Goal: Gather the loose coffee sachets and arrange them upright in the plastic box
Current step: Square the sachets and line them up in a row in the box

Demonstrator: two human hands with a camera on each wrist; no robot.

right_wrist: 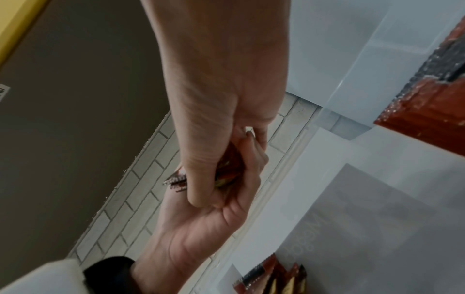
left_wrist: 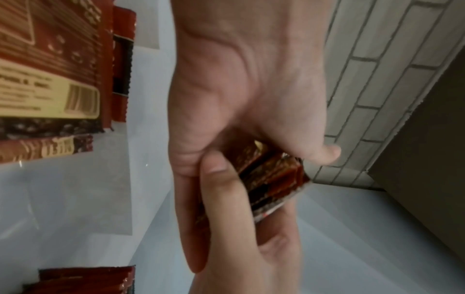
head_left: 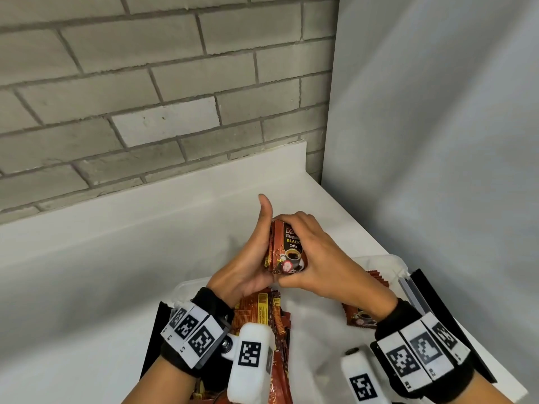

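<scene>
Both hands hold one stack of brown coffee sachets (head_left: 288, 249) upright above the far end of the translucent plastic box (head_left: 392, 262). My left hand (head_left: 253, 258) cups the stack's left side with its thumb raised. From the right, my right hand (head_left: 318, 255) wraps over the stack, thumb under its lower edge. The left wrist view shows the stack (left_wrist: 274, 179) pinched between the left hand's palm and the right hand's fingers (left_wrist: 226, 199). In the right wrist view the stack (right_wrist: 226, 169) is mostly hidden. More sachets (head_left: 262, 316) stand at the box's left, others (head_left: 361, 316) at its right.
The box sits on a black base (head_left: 431, 301) on a white counter (head_left: 145, 258). A grey brick wall (head_left: 145, 97) runs behind, and a plain grey panel (head_left: 437, 141) closes the right side. A few sachets (head_left: 379, 278) lean at the box's far right corner.
</scene>
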